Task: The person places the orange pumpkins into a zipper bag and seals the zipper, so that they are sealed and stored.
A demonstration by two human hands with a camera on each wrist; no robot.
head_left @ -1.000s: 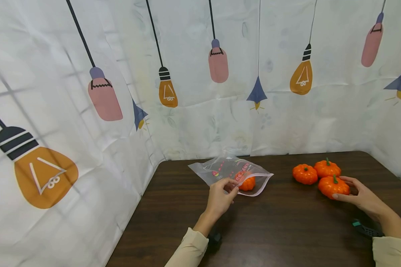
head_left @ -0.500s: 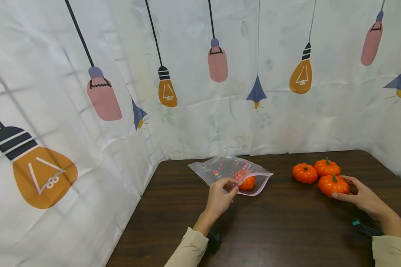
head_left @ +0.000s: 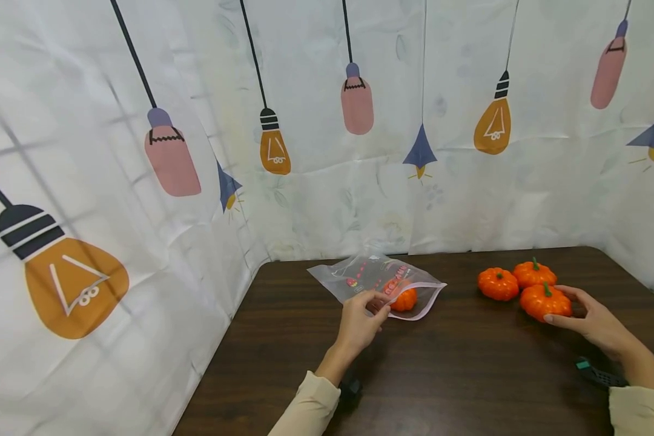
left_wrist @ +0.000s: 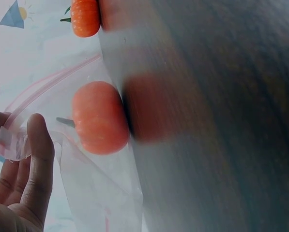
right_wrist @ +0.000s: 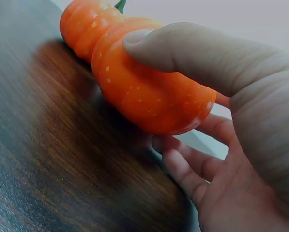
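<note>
A clear zip bag (head_left: 354,272) with pink print lies at the table's back middle, one orange pumpkin (head_left: 406,300) inside it. The left hand (head_left: 358,322) pinches the bag's pink-edged opening; in the left wrist view the thumb and fingers of that hand (left_wrist: 30,169) hold the lifted edge beside the bagged pumpkin (left_wrist: 99,117). At the right, the right hand (head_left: 596,324) grips the nearest pumpkin (head_left: 545,302) of a group, thumb on its near side. The right wrist view shows the thumb of this hand (right_wrist: 241,121) on the pumpkin (right_wrist: 149,92), fingers partly behind it.
Two more orange pumpkins, one at the left (head_left: 498,284) and one behind (head_left: 534,274), stand close to the gripped one. The dark wooden table (head_left: 447,375) reaches back to a white curtain (head_left: 316,212) printed with lamps, which also runs along the left side.
</note>
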